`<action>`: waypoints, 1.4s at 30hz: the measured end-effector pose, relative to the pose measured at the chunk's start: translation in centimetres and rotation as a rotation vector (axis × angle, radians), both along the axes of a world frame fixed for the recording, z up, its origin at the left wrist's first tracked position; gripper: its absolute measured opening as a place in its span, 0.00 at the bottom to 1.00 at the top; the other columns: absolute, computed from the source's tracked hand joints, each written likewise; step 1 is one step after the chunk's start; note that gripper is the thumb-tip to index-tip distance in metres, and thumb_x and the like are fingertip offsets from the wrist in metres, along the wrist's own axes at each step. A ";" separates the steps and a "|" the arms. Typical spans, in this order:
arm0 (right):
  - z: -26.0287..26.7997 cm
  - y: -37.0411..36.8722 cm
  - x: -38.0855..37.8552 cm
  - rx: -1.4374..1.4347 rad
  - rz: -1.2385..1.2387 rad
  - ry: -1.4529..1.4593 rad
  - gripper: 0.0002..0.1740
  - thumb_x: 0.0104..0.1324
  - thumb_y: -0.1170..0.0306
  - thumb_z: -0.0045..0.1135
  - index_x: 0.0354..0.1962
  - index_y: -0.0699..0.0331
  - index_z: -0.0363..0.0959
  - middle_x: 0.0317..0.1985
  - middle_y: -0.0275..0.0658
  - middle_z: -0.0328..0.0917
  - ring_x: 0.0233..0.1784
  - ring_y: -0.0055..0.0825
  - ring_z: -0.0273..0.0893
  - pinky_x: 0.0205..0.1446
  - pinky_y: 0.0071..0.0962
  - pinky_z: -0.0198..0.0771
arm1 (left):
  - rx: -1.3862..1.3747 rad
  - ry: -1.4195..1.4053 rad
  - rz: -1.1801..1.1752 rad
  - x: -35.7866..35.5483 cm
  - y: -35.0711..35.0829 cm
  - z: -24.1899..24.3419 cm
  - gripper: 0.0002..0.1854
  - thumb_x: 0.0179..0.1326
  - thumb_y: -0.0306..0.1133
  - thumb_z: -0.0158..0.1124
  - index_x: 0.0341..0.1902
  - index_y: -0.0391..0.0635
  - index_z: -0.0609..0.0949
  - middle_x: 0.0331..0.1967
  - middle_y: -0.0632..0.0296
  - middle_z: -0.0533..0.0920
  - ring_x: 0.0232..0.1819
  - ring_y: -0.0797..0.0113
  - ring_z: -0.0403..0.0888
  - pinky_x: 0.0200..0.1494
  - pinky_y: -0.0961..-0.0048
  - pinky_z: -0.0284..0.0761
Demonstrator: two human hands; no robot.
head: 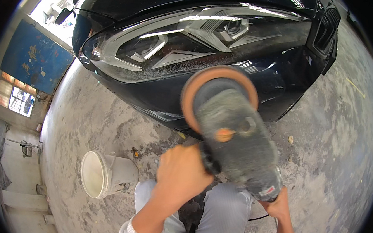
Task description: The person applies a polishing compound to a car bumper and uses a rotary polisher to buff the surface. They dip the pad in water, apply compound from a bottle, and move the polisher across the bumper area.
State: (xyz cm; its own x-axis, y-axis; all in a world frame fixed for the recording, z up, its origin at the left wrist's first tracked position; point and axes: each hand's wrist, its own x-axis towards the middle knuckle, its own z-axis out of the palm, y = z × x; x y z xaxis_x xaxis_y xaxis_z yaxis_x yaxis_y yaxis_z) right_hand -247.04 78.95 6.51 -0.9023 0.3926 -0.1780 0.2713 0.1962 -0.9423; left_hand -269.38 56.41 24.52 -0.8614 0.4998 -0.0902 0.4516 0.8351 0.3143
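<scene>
A corded rotary polisher (240,138) with an orange foam pad (217,71) is in front of me, its pad at the black car bumper (158,92) just below the headlight (174,42). Whether the pad touches the paint I cannot tell. My left hand (182,172) is closed around the polisher's black side handle (210,157). My right hand (277,203) grips the rear end of the polisher, partly hidden beneath the body. Pale specks lie along the headlight's lower edge. The polisher looks slightly blurred.
A white plastic bucket (122,174) stands on the stained concrete floor (320,145) to the left. A dark cord (258,218) runs below the polisher. The car's grille (326,28) is at the right. A blue panel (37,56) bearing writing stands at the far left.
</scene>
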 end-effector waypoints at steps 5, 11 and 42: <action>1.2 -1.0 -4.1 0.219 0.259 -0.070 0.22 0.45 0.71 0.77 0.39 0.71 0.84 0.33 0.58 0.86 0.37 0.61 0.86 0.43 0.43 0.81 | 0.315 0.015 0.232 1.0 -6.0 -1.0 0.14 0.45 0.26 0.79 0.36 0.35 0.87 0.31 0.41 0.89 0.39 0.35 0.90 0.43 0.49 0.84; 1.6 -0.5 -2.7 0.055 0.149 -0.022 0.23 0.44 0.71 0.80 0.39 0.71 0.85 0.33 0.59 0.87 0.36 0.61 0.86 0.44 0.44 0.81 | 0.219 0.042 0.097 0.6 -3.4 0.6 0.11 0.46 0.27 0.77 0.33 0.34 0.87 0.29 0.41 0.89 0.37 0.35 0.89 0.42 0.49 0.85; 0.8 2.7 2.0 -0.209 -0.179 0.003 0.21 0.51 0.81 0.83 0.44 0.70 0.86 0.41 0.40 0.93 0.42 0.26 0.88 0.50 0.32 0.83 | 0.053 0.062 -0.304 -1.0 8.1 2.5 0.13 0.50 0.33 0.77 0.27 0.33 0.85 0.26 0.38 0.87 0.35 0.34 0.89 0.40 0.49 0.84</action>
State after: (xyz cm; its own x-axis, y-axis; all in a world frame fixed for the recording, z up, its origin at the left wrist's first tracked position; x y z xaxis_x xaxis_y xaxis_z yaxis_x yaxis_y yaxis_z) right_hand -245.01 81.60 7.36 -0.8224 0.5011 -0.2694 0.2811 -0.0539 -0.9582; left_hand -270.33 64.46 26.98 -0.6751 0.7377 -0.0087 0.6976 0.6422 0.3177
